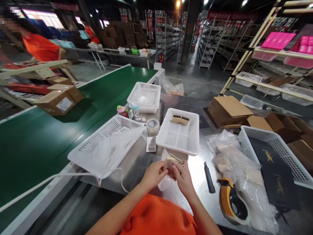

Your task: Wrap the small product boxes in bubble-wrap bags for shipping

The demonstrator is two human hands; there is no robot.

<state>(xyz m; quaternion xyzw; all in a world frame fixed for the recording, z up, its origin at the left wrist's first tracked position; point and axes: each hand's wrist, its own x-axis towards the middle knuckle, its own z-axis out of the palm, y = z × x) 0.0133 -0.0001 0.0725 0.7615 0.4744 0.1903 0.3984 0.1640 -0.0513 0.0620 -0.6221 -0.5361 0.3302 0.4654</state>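
Observation:
Both hands meet over the metal table's front, just below a white basket (178, 137) that holds two small gold-and-dark items (180, 120). My left hand (156, 173) pinches the left side of a small gold item in clear plastic wrap (173, 160). My right hand (181, 174) is closed on the right side of the same item. Some clear wrap hangs below the fingers. A black cutter (209, 178) and a yellow tape dispenser (232, 200) lie to the right. Tape rolls (152, 126) and a small white box (151, 144) stand to the left of the basket.
On the left, a basket (105, 147) holds plastic bags, beside a green conveyor (61, 137) carrying cardboard boxes (60, 99). To the right lie bubble-wrapped items (242, 169), a basket (303, 169) with black bags and stacked cardboard (228, 111). A person in orange (40, 47) stands beyond the conveyor.

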